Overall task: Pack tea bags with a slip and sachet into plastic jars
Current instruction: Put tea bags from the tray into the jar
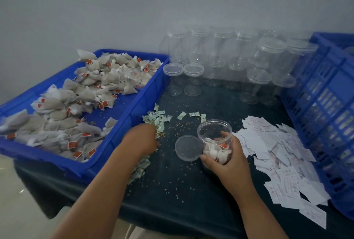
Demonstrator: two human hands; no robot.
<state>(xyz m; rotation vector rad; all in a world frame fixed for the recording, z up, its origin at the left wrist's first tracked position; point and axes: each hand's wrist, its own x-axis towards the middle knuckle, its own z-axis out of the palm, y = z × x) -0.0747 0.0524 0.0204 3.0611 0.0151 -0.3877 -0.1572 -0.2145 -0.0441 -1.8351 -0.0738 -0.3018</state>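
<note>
My right hand grips an open clear plastic jar that holds several tea bags. Its round lid lies flat on the dark cloth just left of the jar. My left hand rests palm down on the pile of small green sachets; its fingers are hidden, so I cannot tell whether it holds one. A blue tray on the left is heaped with tea bags bearing red tags. White paper slips lie spread to the right of the jar.
Several lidded empty clear jars stand stacked at the back against the wall. A tall blue slotted crate closes off the right side. Loose grains are scattered over the dark tablecloth. The table's front edge runs close to me.
</note>
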